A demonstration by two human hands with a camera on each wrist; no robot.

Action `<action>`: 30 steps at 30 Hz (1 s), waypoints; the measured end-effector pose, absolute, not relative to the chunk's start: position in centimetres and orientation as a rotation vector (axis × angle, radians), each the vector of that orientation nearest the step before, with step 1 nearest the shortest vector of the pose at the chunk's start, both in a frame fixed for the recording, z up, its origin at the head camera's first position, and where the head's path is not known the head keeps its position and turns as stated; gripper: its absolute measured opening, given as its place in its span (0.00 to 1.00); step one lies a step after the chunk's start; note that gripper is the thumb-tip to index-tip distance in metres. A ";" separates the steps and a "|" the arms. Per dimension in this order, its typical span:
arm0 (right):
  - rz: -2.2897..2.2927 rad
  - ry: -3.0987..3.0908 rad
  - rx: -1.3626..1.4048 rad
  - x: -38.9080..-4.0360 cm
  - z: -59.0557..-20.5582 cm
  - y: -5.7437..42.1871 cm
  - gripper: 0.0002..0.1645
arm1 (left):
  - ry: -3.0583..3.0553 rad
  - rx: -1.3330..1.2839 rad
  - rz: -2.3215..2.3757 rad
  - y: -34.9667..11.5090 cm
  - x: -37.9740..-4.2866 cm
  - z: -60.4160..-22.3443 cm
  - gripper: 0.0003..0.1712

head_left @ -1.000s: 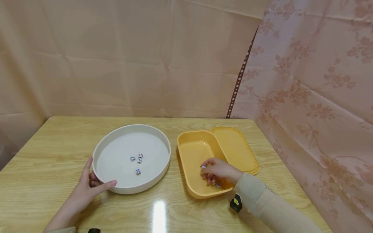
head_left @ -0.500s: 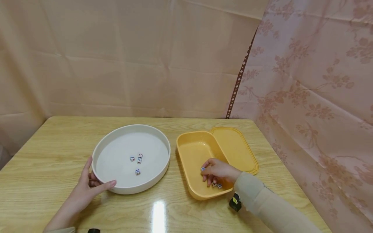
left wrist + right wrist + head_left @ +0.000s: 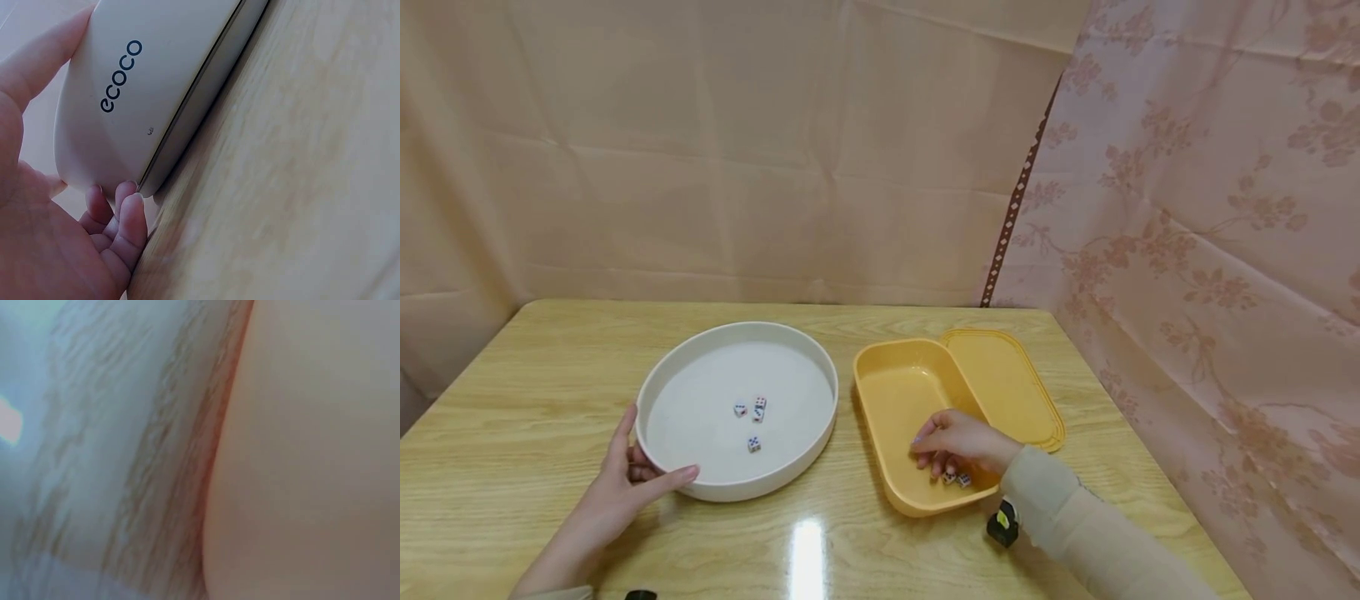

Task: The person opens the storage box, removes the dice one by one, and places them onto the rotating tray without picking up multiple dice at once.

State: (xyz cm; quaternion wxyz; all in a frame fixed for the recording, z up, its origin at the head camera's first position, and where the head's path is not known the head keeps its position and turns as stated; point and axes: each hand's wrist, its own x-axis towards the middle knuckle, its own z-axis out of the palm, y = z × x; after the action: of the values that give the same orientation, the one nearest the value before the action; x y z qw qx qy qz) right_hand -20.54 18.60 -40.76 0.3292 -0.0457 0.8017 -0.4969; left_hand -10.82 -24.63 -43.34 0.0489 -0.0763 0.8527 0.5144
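My left hand (image 3: 617,483) holds the near left side of a white round tray (image 3: 737,492). In the left wrist view the fingertips (image 3: 132,215) meet the foot of the tray's wall (image 3: 106,144), which carries the word "ecoco". Several white dice (image 3: 754,444) with coloured pips lie on the tray floor. My right hand (image 3: 962,440) is inside a yellow rectangular box (image 3: 887,392), its thumb and index finger pinched together. The die between them is almost hidden. Beneath that hand, two dice (image 3: 963,480) lie on the box floor. In the right wrist view only a blurred box wall (image 3: 306,456) and table show.
A yellow lid (image 3: 1000,383) lies flat on the wooden table (image 3: 587,350), to the right of the box and partly behind it. Beige cloth (image 3: 737,167) hangs behind the table, and pink flowered cloth (image 3: 1210,250) hangs along the right side.
The die pinched in my right hand showed at the fingertips before and is now nearly out of sight, turned or covered by the fingers. My left hand and the tray stay put.
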 end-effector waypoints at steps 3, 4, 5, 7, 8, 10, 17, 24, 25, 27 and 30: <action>-1.321 2.075 -0.120 -20.5 -40.8 18.7 0.11 | 2.601 -0.229 1.566 -24.6 -10.9 -43.4 0.70; -1.334 2.064 -0.123 -20.5 -40.8 18.7 0.11 | 2.600 -0.229 1.567 -24.6 -10.9 -43.4 0.71; -1.345 2.052 -0.127 -20.6 -40.8 18.8 0.10 | 2.599 -0.228 1.566 -24.6 -10.9 -43.4 0.71; -1.368 2.028 -0.139 -20.6 -40.8 18.8 0.09 | 2.597 -0.231 1.563 -24.6 -10.9 -43.4 0.70; -1.379 2.015 -0.143 -20.7 -40.8 18.8 0.09 | 2.598 -0.233 1.560 -24.6 -10.9 -43.3 0.71; -1.390 1.992 -0.152 -20.7 -40.7 18.7 0.08 | 2.596 -0.237 1.558 -24.6 -10.8 -43.3 0.71; -1.420 1.966 -0.196 -20.8 -39.8 18.7 0.10 | 2.589 -0.249 1.563 -24.7 -10.8 -43.5 0.71; -1.447 1.986 -0.200 -20.9 -38.5 18.5 0.12 | 2.587 -0.250 1.555 -24.7 -10.8 -43.5 0.71; -1.449 1.988 -0.206 -20.9 -38.3 18.5 0.12 | 2.587 -0.248 1.557 -24.7 -10.8 -43.4 0.71; -1.452 1.989 -0.217 -21.0 -38.0 18.4 0.12 | 2.590 -0.246 1.562 -24.6 -10.8 -43.4 0.71; -1.449 1.997 -0.241 -21.0 -37.5 18.3 0.13 | 2.591 -0.243 1.571 -24.6 -10.8 -43.4 0.71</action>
State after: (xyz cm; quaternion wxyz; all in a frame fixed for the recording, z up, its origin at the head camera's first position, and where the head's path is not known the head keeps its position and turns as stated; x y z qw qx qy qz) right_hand -20.98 18.33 -37.52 0.3251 -0.0919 0.7618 -0.5528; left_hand -10.81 -24.63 -43.35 0.0510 -0.0799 0.8513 0.5161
